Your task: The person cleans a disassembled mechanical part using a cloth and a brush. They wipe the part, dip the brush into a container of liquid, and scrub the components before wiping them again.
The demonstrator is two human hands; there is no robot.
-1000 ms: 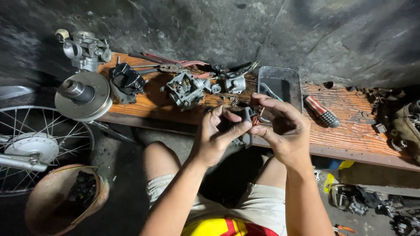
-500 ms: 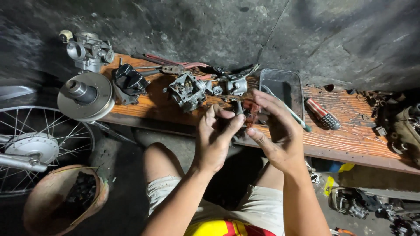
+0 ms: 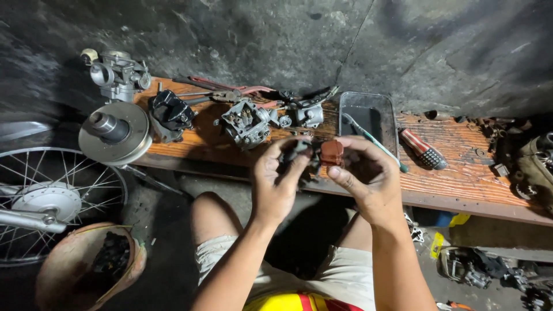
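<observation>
The left hand [image 3: 276,181] pinches a dark small part [image 3: 297,151] at its fingertips, touching the reddish-brown block [image 3: 332,152] gripped by the right hand [image 3: 368,178], both just short of the carburetor body [image 3: 245,122] on the wooden bench [image 3: 461,173] beyond.

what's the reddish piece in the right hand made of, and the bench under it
Reddish piece: probably moulded plastic, going by its matte brick-red, blocky look; too small to be sure. Bench: wood, with visible grain lines, orange-brown and worn, stained dark in places.
</observation>
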